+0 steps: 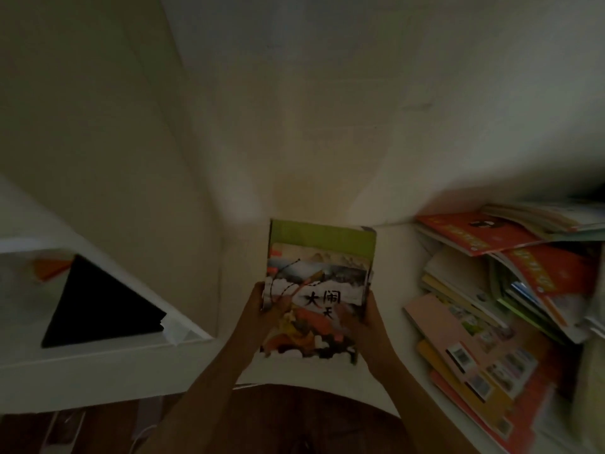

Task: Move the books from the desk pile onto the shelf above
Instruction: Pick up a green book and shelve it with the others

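I hold a small stack of picture books [319,267] in front of me with both hands. Its top cover has a green band and a painted scene with black characters. My left hand [262,306] grips the stack's left edge. My right hand [361,317] grips the right edge, thumb on the cover. A messy pile of books [491,309] with red, pink and yellow covers lies on the white desk [409,231] to the right. No shelf above shows in this dim, blurred view.
A white ledge [108,352] at the left carries a black triangular thing [98,306] and something orange [52,267]. A cream wall fills the upper view. Dark floor and a white cable [140,434] lie below.
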`<state>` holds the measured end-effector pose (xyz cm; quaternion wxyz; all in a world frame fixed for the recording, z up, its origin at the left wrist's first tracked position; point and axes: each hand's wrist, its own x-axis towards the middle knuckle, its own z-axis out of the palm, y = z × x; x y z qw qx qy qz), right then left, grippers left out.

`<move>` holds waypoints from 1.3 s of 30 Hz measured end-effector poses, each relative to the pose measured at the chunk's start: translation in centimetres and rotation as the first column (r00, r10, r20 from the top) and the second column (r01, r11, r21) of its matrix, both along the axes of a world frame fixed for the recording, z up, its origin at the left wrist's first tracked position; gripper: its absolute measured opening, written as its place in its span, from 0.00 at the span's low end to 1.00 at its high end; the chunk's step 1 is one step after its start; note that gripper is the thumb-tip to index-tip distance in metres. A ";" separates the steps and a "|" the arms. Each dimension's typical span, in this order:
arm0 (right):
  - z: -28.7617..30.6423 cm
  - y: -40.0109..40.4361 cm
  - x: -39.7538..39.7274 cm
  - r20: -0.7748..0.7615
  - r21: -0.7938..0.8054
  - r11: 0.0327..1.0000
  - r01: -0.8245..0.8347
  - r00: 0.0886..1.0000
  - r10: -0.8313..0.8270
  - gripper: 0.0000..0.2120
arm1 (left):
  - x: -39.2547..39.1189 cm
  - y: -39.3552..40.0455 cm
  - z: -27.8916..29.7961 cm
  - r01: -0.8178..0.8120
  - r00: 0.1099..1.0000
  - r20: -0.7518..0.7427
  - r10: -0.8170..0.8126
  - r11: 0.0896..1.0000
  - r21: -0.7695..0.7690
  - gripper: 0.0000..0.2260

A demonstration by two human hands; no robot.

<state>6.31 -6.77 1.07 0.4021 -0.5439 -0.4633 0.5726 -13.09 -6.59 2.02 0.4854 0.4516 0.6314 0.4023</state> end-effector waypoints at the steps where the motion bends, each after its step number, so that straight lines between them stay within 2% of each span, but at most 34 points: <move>1: 0.4 -0.5 0.1 -0.026 -0.033 0.999 -0.011 1.000 0.011 0.16 | -0.2 -0.6 0.3 -0.009 1.000 -0.009 0.009 1.000 -0.022 0.14; 4: 1.7 -2.1 0.6 -0.121 -0.121 0.992 -0.035 0.992 0.020 0.15 | -0.5 -2.9 2.5 -0.019 0.999 -0.031 0.018 0.999 -0.044 0.09; 6: 3.3 -3.2 0.9 -0.134 -0.108 0.991 -0.075 0.989 0.061 0.18 | -0.5 -4.8 4.7 -0.030 0.998 -0.061 0.029 0.999 -0.018 0.07; 13: 14.4 -7.1 0.2 -0.159 0.146 0.970 -0.193 0.964 0.215 0.20 | -0.5 -13.0 15.0 -0.248 0.964 -0.049 0.261 0.952 0.181 0.12; 15: 18.6 -8.5 -0.4 -0.192 0.246 0.946 -0.210 0.946 0.260 0.16 | -0.9 -15.3 19.4 -0.254 0.956 -0.071 0.285 0.924 0.286 0.11; 20: 29.3 -11.3 -2.9 -0.226 0.473 0.850 -0.232 0.901 0.371 0.15 | -2.8 -20.3 30.7 -0.263 0.917 -0.123 0.380 0.806 0.530 0.10; 24: 37.5 -12.7 -5.4 -0.303 0.598 0.777 -0.196 0.842 0.446 0.14 | -5.0 -23.5 39.4 -0.225 0.923 -0.093 0.373 0.719 0.658 0.17; 28: 45.1 -13.3 -8.4 -0.348 0.683 0.709 -0.175 0.776 0.527 0.18 | -7.6 -25.2 46.4 -0.134 0.946 -0.100 0.308 0.654 0.744 0.18; 33: 54.0 -11.3 -12.5 -0.336 0.780 0.623 -0.067 0.794 0.506 0.14 | -11.6 -23.2 54.5 -0.052 0.935 -0.145 0.325 0.528 0.848 0.11; 36: 58.7 -9.0 -13.8 -0.360 0.828 0.560 0.031 0.794 0.490 0.16 | -14.7 -20.7 58.1 0.055 0.911 -0.231 0.341 0.455 0.889 0.16; 38: 61.3 -7.0 -13.7 -0.366 0.839 0.540 0.065 0.801 0.473 0.16 | -17.3 -18.1 59.1 0.090 0.869 -0.296 0.397 0.462 0.882 0.15; 39: 62.3 -5.9 -13.5 -0.366 0.835 0.545 0.074 0.814 0.451 0.16 | -18.7 -16.5 59.3 0.123 0.830 -0.366 0.421 0.502 0.856 0.15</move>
